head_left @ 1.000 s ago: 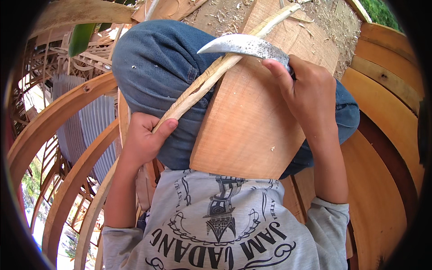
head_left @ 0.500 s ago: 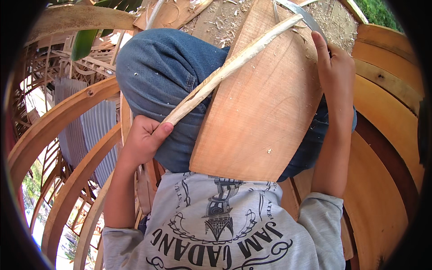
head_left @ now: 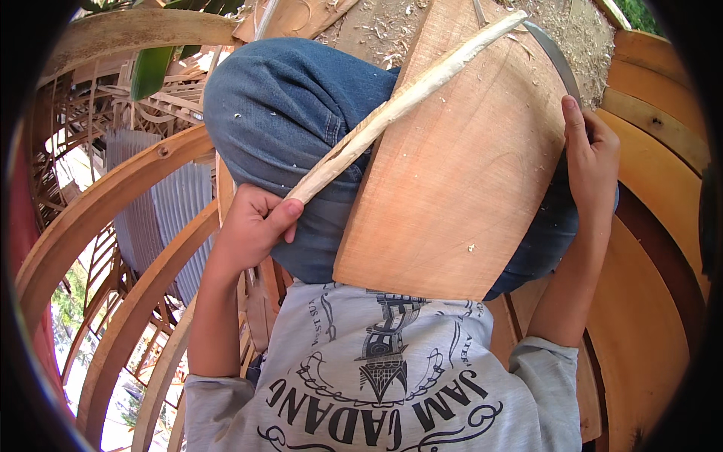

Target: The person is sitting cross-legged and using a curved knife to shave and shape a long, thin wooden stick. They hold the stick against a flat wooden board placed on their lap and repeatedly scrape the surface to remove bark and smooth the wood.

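Note:
My left hand (head_left: 260, 222) is closed around the lower end of a long, pale, peeled wooden stick (head_left: 392, 113). The stick slants up to the right across a broad flat wooden board (head_left: 444, 173), which rests on my lap between my jeans-clad legs (head_left: 286, 113). Its far end reaches the board's upper right side, close to a knife with a curved metal blade (head_left: 559, 59). My right hand (head_left: 591, 154) grips that knife at the board's right edge, thumb pointing up along it. The fingers hide the handle.
Wood shavings (head_left: 587, 41) lie scattered over the planks ahead. Curved wooden ribs (head_left: 120, 200) rise on the left, with grey corrugated sheets (head_left: 181, 203) beyond them. Curved planks (head_left: 640, 301) form a wall close by my right arm. A green leaf (head_left: 151, 73) hangs at upper left.
My right hand and the knife have moved toward me and to the right, baring more of the blade. My left hand keeps its hold on the stick. The whole view has shifted slightly.

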